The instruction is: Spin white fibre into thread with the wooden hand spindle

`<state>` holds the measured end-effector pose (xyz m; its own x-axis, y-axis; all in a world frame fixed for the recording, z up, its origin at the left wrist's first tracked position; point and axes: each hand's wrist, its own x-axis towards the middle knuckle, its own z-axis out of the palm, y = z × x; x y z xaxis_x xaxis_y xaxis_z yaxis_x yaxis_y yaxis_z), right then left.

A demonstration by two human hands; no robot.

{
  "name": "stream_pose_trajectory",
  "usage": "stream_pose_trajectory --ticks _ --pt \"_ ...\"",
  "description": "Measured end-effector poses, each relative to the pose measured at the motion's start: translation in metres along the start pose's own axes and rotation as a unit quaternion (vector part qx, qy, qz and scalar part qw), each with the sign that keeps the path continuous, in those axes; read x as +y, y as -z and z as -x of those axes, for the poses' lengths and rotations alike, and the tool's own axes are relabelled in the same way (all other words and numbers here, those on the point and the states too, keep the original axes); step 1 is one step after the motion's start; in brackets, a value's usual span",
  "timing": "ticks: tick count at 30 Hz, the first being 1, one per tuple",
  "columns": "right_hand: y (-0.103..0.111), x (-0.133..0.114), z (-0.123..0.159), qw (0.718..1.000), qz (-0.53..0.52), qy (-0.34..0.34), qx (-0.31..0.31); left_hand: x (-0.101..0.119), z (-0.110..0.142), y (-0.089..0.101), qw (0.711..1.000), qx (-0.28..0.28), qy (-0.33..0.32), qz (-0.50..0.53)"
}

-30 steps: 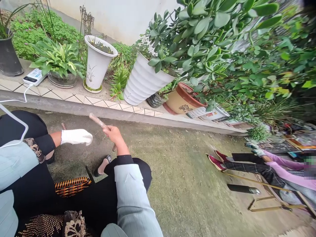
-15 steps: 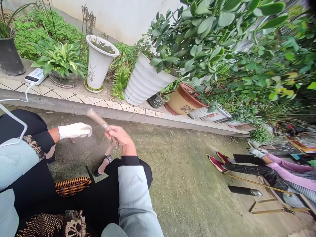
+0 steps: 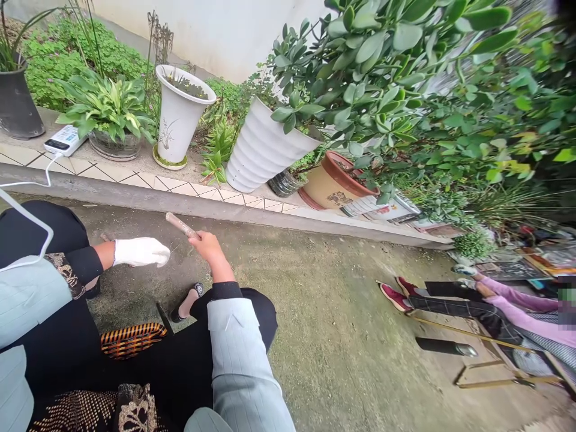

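My right hand [image 3: 207, 247] is bare and closed round a pale brown stick-like handle [image 3: 180, 224], which slants up to the left out of my fist. My left hand [image 3: 141, 251] wears a white cotton glove. Its fingers are pressed together at the tip, and what they hold is too small to name. A short gap separates the two hands, and a faint thin strand shows near the glove's tip. Behind my left wrist a bit of a reddish-brown stick end [image 3: 105, 237] shows. Both hands hover over the ground between my knees.
A tiled ledge [image 3: 189, 187] bears a white flared pot [image 3: 180, 120], a ribbed white pot [image 3: 265, 147] and a white device [image 3: 65, 140] with a cable. Between my legs is a woven orange-black seat [image 3: 132, 341]. A co-worker's legs [image 3: 450, 300] are at right.
Half a second ago my right hand and the handle were blurred, a little farther right; now they are back left and slightly lower. My gloved left hand has dipped slightly.
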<state>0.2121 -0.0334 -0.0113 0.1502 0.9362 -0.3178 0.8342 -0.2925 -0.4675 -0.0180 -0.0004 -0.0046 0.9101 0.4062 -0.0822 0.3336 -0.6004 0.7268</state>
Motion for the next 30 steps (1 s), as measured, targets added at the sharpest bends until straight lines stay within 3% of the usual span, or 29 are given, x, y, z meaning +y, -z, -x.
stream_pose_trajectory --ticks 3,6,10,15,17,20,23,27,30 --pt "-0.009 -0.009 0.005 0.985 0.131 0.008 -0.116 0.004 0.001 0.003 0.994 -0.098 -0.045 -0.006" --pt "-0.023 -0.016 0.009 0.943 0.161 0.031 -0.289 0.007 0.002 0.007 0.993 -0.094 -0.035 -0.060" --pt "-0.033 -0.015 0.012 0.885 0.052 0.074 -0.456 0.004 0.004 0.017 0.995 -0.084 -0.020 -0.057" --pt "-0.010 -0.013 0.019 0.828 -0.165 0.155 -0.512 -0.009 0.001 0.028 0.999 -0.042 0.022 0.017" --pt "0.009 -0.011 0.025 0.825 -0.282 0.187 -0.454 -0.015 -0.001 0.026 0.995 -0.019 0.035 0.092" --pt "0.033 -0.004 0.028 0.849 -0.445 0.191 -0.212 -0.022 -0.003 0.017 0.978 0.002 0.052 0.200" --pt "0.039 0.006 0.021 0.854 -0.503 0.130 -0.014 -0.025 -0.004 0.010 0.976 0.028 0.081 0.202" --pt "0.028 0.020 0.003 0.873 -0.476 0.013 0.105 -0.017 -0.003 0.008 0.973 0.156 0.147 0.080" --pt "0.022 0.027 -0.003 0.913 -0.383 -0.042 0.134 -0.007 -0.002 0.010 0.970 0.183 0.157 -0.016"
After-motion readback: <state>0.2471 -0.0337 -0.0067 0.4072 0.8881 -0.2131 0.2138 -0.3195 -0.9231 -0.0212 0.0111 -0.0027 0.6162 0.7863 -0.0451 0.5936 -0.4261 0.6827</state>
